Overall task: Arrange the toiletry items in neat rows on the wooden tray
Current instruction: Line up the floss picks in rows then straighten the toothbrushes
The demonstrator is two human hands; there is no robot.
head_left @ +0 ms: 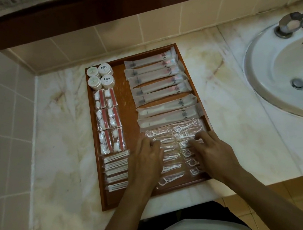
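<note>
I press both hands, left hand [147, 157] and right hand [211, 151], fingers loosely curled, on floss packets [171, 169] lower centre, squaring their rows on the tray [126, 107].

The tray [101, 184] lies on the worktop [56, 152], with the sink [289, 74] to its right. In the tray's left column the round tubs [100, 76] sit at the back, the sachets [108, 120] before them and the cotton buds [117, 170] nearest. In the right column the long packets [159, 89] lie behind the floss picks [175, 151], where both hands rest.
</note>
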